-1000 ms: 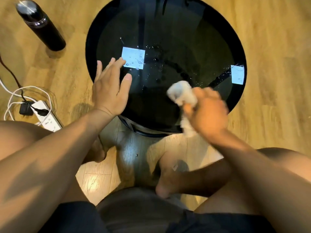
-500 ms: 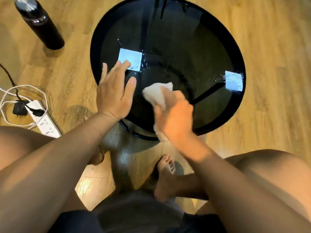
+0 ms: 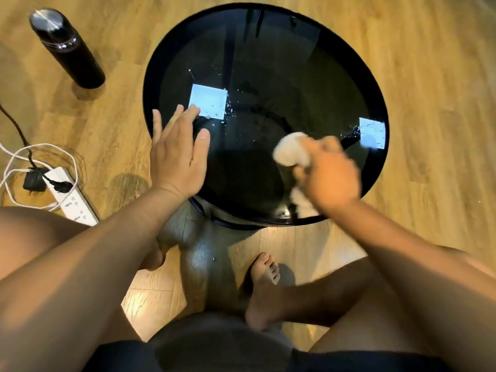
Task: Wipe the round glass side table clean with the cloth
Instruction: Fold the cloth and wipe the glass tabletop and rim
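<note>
Dark glass is what I'm working over: the round bench (image 3: 268,63), black-rimmed and glossy, with two pale square reflections on it and a scatter of water droplets between them. The droplets lie mostly beyond and to the left of my right hand (image 3: 331,175), up toward the bigger square near the left side, with a smaller spray by the right-hand square close to the rim. So my judgement is that the next stroke has to run away from me and across to the left, toward the wet patch.

That right hand has its grip clenched around the cloth (image 3: 292,153), a pale bunched wad. One lump pokes out ahead of the knuckles, pressing on or just above the glass, and a tail hangs out behind the palm near the near rim. Motion blur keeps me from saying whether it is in full contact. The wad's long axis runs roughly from near rim toward the centre.

My left hand (image 3: 177,154) lies flat with its grip released, fingers spread, palm down on the left edge of the glass, fingertips touching the larger reflection. It sits nearer the droplets than the cloth hand does, but it holds nothing; I read it as steadying the bench.

On the wooden floor to the left stand a dark bottle (image 3: 67,49) and a white power strip (image 3: 72,200) with cables, well apart from the bench.
</note>
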